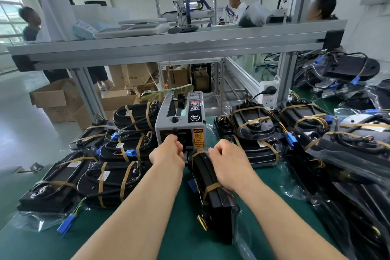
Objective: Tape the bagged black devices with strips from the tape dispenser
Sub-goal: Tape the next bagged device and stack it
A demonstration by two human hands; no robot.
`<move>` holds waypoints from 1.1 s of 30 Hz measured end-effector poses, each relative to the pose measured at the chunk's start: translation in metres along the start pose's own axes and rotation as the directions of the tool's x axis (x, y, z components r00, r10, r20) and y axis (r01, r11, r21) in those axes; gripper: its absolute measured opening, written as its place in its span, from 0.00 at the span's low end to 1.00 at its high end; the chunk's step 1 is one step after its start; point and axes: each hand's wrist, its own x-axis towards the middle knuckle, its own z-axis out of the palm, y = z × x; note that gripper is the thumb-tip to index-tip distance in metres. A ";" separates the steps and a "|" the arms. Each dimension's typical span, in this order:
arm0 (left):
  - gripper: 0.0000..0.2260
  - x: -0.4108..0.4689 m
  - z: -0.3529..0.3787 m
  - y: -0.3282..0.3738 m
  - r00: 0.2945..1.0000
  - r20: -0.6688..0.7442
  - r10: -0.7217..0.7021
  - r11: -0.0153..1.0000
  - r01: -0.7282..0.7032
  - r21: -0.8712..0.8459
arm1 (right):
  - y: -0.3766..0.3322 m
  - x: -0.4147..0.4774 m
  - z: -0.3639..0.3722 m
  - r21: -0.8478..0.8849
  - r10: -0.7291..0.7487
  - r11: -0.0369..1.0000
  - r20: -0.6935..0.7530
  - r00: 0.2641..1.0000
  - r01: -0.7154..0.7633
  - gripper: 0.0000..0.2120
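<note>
A grey tape dispenser (181,120) stands at the middle of the green table. My left hand (168,152) reaches to its front slot with fingers curled, pinching at the outlet; no strip of tape is plainly visible there. In front of the dispenser a bagged black device (211,188) stands on its edge, with brown tape bands around it. My right hand (228,160) grips the top of this device, fingers curled over the bag near the upper tape band.
Taped bagged devices (109,181) lie stacked at the left, and more (255,129) are piled at the right, with blue connectors and loose wires. An aluminium shelf frame (168,48) spans overhead. A power strip (269,95) sits behind. Cardboard boxes (54,101) and other people stand beyond.
</note>
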 end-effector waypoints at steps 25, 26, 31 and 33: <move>0.09 -0.045 -0.033 0.004 0.722 0.684 0.104 0.565 -0.609 0.557 | 0.001 0.000 0.000 0.071 -0.002 0.997 0.000 1.000 0.002 0.14; 0.10 -0.044 -0.033 0.003 0.717 0.688 0.113 0.555 -0.620 0.555 | 0.002 0.000 -0.001 0.069 -0.005 0.998 -0.003 1.000 0.006 0.14; 0.12 -0.038 -0.031 0.003 0.701 0.698 0.143 0.494 -0.662 0.564 | 0.002 -0.002 -0.002 0.048 -0.024 0.999 -0.017 1.000 0.025 0.13; 0.12 -0.037 -0.031 0.002 0.698 0.701 0.146 0.490 -0.666 0.562 | 0.002 -0.002 -0.002 0.047 -0.026 0.999 -0.018 1.000 0.026 0.13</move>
